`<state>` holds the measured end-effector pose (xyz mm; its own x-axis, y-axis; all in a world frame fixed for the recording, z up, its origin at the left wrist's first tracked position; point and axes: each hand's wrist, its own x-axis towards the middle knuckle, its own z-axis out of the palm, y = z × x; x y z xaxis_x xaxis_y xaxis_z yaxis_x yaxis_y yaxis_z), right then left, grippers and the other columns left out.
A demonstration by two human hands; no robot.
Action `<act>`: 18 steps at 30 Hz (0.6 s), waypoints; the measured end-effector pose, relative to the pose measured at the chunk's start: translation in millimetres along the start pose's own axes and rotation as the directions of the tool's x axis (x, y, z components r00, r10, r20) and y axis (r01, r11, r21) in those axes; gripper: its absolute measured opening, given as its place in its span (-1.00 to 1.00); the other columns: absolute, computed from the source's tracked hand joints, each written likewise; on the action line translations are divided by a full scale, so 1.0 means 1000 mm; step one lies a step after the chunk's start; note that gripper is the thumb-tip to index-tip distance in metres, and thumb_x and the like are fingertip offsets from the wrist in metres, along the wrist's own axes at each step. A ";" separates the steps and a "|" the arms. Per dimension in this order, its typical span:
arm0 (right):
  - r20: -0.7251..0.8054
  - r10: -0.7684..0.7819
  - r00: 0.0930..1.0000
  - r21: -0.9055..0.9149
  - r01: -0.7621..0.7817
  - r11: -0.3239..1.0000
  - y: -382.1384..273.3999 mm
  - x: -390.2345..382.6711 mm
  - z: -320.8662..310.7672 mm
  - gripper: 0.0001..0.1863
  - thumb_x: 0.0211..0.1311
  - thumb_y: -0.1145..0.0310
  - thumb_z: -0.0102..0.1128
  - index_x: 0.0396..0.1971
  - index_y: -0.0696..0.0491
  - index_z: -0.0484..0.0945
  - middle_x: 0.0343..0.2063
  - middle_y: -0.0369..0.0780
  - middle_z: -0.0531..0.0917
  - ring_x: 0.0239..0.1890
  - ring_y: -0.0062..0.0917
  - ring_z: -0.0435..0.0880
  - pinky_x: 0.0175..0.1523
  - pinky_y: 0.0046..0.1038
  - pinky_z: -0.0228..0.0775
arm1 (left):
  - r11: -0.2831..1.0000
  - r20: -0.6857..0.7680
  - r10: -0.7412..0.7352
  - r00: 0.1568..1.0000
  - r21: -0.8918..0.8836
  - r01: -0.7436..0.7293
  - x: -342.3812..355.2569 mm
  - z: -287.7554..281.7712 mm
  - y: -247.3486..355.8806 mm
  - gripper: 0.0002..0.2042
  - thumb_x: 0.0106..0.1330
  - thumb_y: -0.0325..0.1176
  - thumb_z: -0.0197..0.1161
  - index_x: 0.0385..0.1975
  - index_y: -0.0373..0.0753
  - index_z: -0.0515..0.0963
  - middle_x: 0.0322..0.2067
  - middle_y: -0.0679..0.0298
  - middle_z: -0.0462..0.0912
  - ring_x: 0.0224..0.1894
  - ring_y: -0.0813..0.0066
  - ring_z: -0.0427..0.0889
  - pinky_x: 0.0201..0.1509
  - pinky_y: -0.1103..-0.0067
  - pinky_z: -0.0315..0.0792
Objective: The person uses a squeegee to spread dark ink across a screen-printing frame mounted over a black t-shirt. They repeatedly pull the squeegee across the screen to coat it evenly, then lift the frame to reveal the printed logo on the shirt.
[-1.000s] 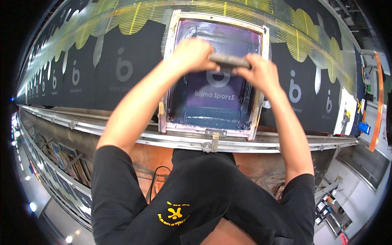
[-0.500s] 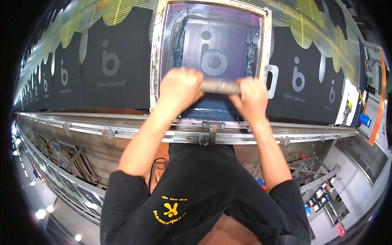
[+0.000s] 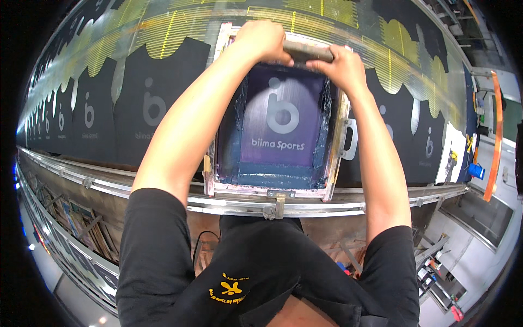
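My left hand [image 3: 261, 43] and my right hand [image 3: 343, 65] grip either end of a grey-brown squeegee bar [image 3: 306, 50] at the far edge of a screen-printing frame [image 3: 338, 150]. Within the pale frame, the purple mesh [image 3: 256, 109] shows a light logo with lettering beneath, bordered by thick dark-blue ink [image 3: 324, 109]. A metal bracket [image 3: 280, 197] joins the frame's near side to a rail. Black cut fabric pieces [image 3: 163, 76] with pale printed logos lie on both sides of the frame.
A long metal rail [image 3: 234, 206] runs along the table's near edge, before my body. Yellow lined patches [image 3: 294, 19] show on the table. At the right are an orange strip [image 3: 493, 136], a blue container [image 3: 475, 170] and white paper [image 3: 452, 147]. Racks [image 3: 87, 223] stand below left.
Both hands and the squeegee came down to the frame's near end half a second ago, and are now up at its far end, arms extended.
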<state>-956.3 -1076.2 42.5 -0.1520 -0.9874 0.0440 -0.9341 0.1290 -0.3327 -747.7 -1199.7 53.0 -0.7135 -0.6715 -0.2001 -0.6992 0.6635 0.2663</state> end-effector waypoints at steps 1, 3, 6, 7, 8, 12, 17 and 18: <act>-0.002 0.012 1.000 0.012 -0.012 1.000 0.006 0.005 0.013 -0.42 -0.01 -0.17 0.63 -0.25 0.06 0.75 -0.28 -0.09 0.79 -0.16 -0.12 0.79 -0.05 -0.17 0.60 | 0.999 -0.032 -0.019 0.999 0.027 0.020 0.006 0.011 -0.001 -0.44 -0.05 0.20 0.61 -0.33 -0.23 0.81 -0.32 0.04 0.83 -0.18 0.04 0.84 -0.04 0.20 0.69; -0.021 0.001 1.000 -0.009 -0.001 1.000 0.010 -0.008 0.031 -0.43 0.04 -0.17 0.60 -0.27 0.07 0.74 -0.29 -0.12 0.77 -0.16 -0.14 0.77 -0.06 -0.19 0.59 | 0.999 -0.101 -0.003 0.995 0.037 0.006 -0.003 0.030 0.001 -0.49 -0.01 0.16 0.62 -0.32 -0.21 0.83 -0.33 0.05 0.84 -0.17 0.05 0.84 -0.05 0.21 0.69; -0.110 -0.158 0.981 -0.098 0.147 0.984 0.003 -0.078 0.043 -0.50 0.08 -0.12 0.57 -0.33 0.05 0.68 -0.40 -0.16 0.70 -0.25 -0.18 0.72 -0.18 -0.15 0.54 | 1.000 -0.139 0.004 0.990 -0.002 -0.004 -0.070 0.061 0.023 -0.59 0.02 0.05 0.60 -0.40 -0.20 0.80 -0.41 0.07 0.80 -0.25 0.04 0.83 -0.14 0.20 0.68; -0.085 -0.163 0.983 -0.095 0.155 0.983 -0.006 -0.110 0.043 -0.52 0.04 -0.07 0.60 -0.33 0.04 0.67 -0.40 -0.17 0.70 -0.25 -0.19 0.71 -0.16 -0.17 0.53 | 1.000 -0.130 0.009 0.991 -0.019 -0.012 -0.103 0.067 0.033 -0.62 0.02 0.01 0.60 -0.42 -0.20 0.78 -0.43 0.08 0.79 -0.27 0.05 0.82 -0.16 0.20 0.67; -0.071 -0.181 0.981 -0.090 0.174 0.981 -0.017 -0.142 0.041 -0.54 0.01 -0.02 0.63 -0.32 0.03 0.67 -0.40 -0.18 0.70 -0.26 -0.20 0.70 -0.15 -0.18 0.52 | 1.000 -0.134 0.009 0.991 -0.026 -0.012 -0.137 0.074 0.044 -0.64 0.01 -0.02 0.60 -0.45 -0.21 0.76 -0.45 0.09 0.77 -0.29 0.06 0.82 -0.18 0.21 0.67; -0.075 -0.193 0.978 0.057 0.197 0.979 -0.048 -0.248 0.037 -0.55 -0.14 0.15 0.71 -0.33 0.03 0.65 -0.39 -0.22 0.69 -0.27 -0.25 0.68 -0.12 -0.23 0.46 | 0.995 -0.154 0.084 0.984 -0.044 -0.092 -0.237 0.105 0.071 -0.61 0.02 0.00 0.61 -0.51 -0.22 0.71 -0.47 0.10 0.76 -0.33 0.09 0.81 -0.23 0.22 0.66; -0.065 -0.200 0.978 0.151 0.208 0.966 -0.037 -0.250 0.014 -0.54 -0.07 0.02 0.68 -0.42 0.06 0.65 -0.48 -0.18 0.68 -0.34 -0.22 0.70 -0.20 -0.19 0.50 | 0.990 -0.020 0.055 0.998 -0.128 -0.057 -0.236 0.073 0.095 -0.49 0.00 0.18 0.62 -0.51 -0.22 0.69 -0.52 0.08 0.73 -0.37 0.03 0.78 -0.27 0.21 0.63; -0.068 -0.188 0.980 0.158 0.197 0.968 -0.034 -0.245 0.007 -0.53 -0.06 0.01 0.68 -0.42 0.06 0.65 -0.48 -0.18 0.68 -0.32 -0.21 0.71 -0.20 -0.18 0.51 | 0.990 -0.037 0.066 0.997 -0.124 -0.070 -0.230 0.070 0.097 -0.47 -0.03 0.20 0.63 -0.52 -0.22 0.68 -0.53 0.09 0.71 -0.37 0.01 0.77 -0.27 0.20 0.62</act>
<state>-885.4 -839.2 36.2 0.0050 -0.9855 0.1698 -0.8829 -0.0840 -0.4620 -654.9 -957.7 59.4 -0.7556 -0.6382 -0.1473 -0.6365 0.6625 0.3948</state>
